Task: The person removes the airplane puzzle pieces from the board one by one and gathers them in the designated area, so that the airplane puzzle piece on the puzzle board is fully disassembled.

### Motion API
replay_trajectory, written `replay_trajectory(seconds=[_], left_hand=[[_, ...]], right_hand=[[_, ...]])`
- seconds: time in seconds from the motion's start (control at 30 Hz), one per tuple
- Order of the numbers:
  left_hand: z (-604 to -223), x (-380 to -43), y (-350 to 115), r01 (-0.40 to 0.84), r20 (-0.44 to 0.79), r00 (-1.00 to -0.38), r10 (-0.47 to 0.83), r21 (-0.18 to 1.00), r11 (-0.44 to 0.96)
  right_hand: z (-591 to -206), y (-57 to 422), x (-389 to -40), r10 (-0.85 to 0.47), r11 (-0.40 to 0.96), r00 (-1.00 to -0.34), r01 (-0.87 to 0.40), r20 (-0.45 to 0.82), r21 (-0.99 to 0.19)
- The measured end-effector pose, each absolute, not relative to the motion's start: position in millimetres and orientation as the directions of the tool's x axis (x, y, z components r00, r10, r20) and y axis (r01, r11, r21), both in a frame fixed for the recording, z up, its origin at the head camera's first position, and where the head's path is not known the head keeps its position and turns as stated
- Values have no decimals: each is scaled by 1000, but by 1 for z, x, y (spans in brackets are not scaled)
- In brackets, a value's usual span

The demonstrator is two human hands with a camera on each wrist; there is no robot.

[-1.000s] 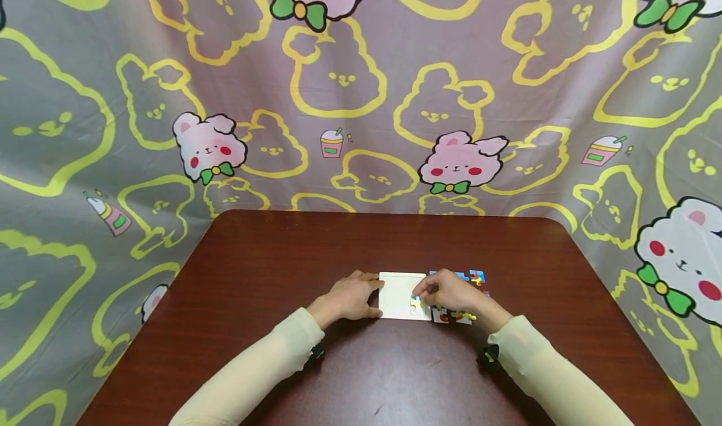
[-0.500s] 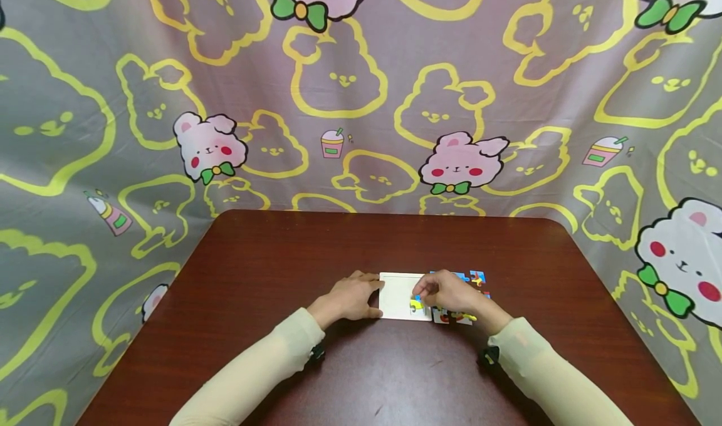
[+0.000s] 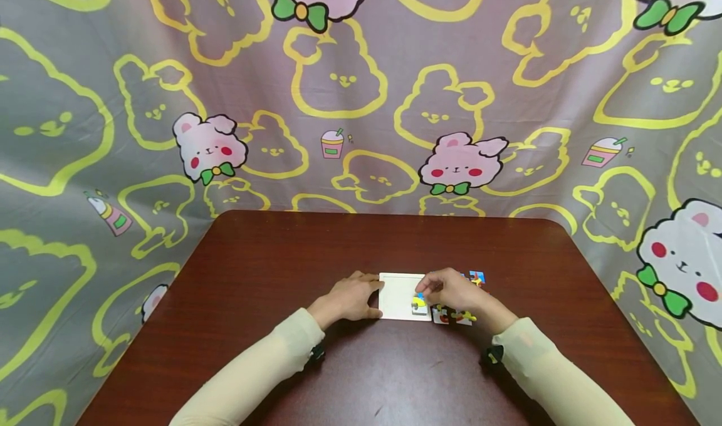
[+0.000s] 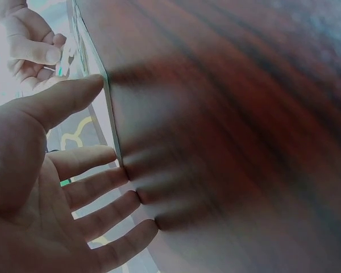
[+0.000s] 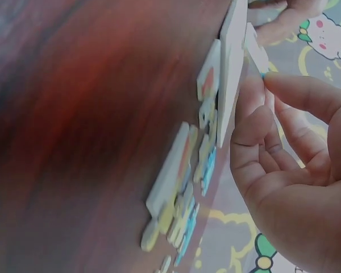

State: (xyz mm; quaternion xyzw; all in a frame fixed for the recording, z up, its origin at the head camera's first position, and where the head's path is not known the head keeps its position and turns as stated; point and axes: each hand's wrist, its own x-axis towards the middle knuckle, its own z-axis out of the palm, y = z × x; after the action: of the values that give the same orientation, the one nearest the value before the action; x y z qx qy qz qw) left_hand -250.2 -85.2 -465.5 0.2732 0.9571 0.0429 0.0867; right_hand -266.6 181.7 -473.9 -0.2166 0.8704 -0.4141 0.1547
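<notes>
My left hand [image 3: 351, 296] rests on the table with its fingers spread and relaxed. Thumb and fingertips touch the left edge of a cream puzzle board [image 3: 395, 296], as the left wrist view also shows. Over the board's right part, my right hand [image 3: 451, 288] pinches a jigsaw piece [image 3: 419, 304], coloured yellow, blue and white, between thumb and fingertip. In the right wrist view this piece [image 5: 256, 48] stands tilted above the board, apart from its surface. Its far side is partly hidden by the fingers.
Several loose puzzle pieces [image 3: 445, 316] lie right of the board, partly under my right hand. A blue piece [image 3: 476, 277] sits at their far edge. The brown table [image 3: 293, 244] ends at a patterned cloth [image 3: 361, 100] behind and at both sides.
The pinched piece has tilted, and its yellow and blue print faces the head view more. My right hand has shifted slightly right. My left hand and the board have stayed put.
</notes>
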Motion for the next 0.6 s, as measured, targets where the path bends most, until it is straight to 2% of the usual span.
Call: replay_trajectory(seconds=[0.23, 0.43, 0.6], left_hand=[[-469, -253, -87, 518, -128, -836, 533, 131, 845], [-469, -254, -87, 516, -135, -836, 531, 133, 846], [-469, -253, -87, 516, -135, -836, 532, 135, 846]], right_hand=[[-471, 194, -266, -490, 524, -865, -190, -111, -831], [-467, 207, -264, -524, 527, -846, -228, -102, -818], [-465, 215, -260, -510, 547, -849, -196, -138, -814]])
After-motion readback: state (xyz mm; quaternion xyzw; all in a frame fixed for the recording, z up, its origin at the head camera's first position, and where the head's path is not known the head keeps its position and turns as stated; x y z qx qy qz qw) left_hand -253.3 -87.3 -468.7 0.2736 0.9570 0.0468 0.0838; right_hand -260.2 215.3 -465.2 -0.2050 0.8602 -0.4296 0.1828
